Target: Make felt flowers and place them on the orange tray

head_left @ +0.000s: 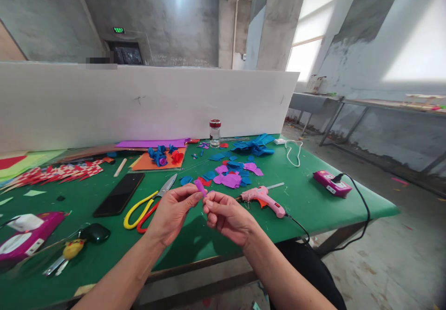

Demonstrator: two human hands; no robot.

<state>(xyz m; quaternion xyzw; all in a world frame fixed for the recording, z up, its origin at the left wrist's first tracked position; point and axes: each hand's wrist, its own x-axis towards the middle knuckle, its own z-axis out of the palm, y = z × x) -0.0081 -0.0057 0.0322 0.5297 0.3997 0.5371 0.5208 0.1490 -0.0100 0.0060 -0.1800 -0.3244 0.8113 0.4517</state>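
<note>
A small purple paper piece (200, 186) is pinched between both hands above the front part of the green table. My left hand (177, 210) holds its upper left side between thumb and fingers. My right hand (226, 215) grips its lower end, fingers curled. Behind the hands lie purple petal shapes (228, 180) and blue paper pieces (245, 173). A pink glue gun (263, 198) rests right of my right hand. Scissors with yellow and red handles (150, 209) lie beside my left hand. Blue paper flowers (158, 153) and a red one (177, 157) sit on orange sheets.
On the green table (299, 212) are a black phone (119, 195), a glass jar (215, 134), a crumpled blue paper pile (256, 146), a pink power strip (332, 183), another one (31, 235) and keys with a yellow charm (72, 249). A white board (156, 101) stands behind.
</note>
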